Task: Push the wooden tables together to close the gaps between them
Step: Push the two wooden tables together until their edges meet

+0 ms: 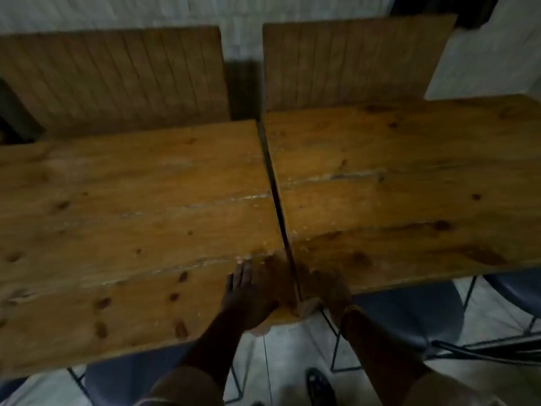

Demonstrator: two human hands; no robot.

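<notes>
Two wooden tables stand side by side in front of me. The left table and the right table are almost touching, with only a thin dark gap running between them. My left hand lies flat on the near right corner of the left table, fingers spread. On the near left corner of the right table rests my right hand, with a gold bangle at the wrist; its fingers are blurred. The right table sits a little farther from me than the left one.
Two slatted wooden bench backs stand behind the tables, with a gap between them. Dark blue chair seats on black wire legs sit under the near edges. My shoe shows on the pale tiled floor.
</notes>
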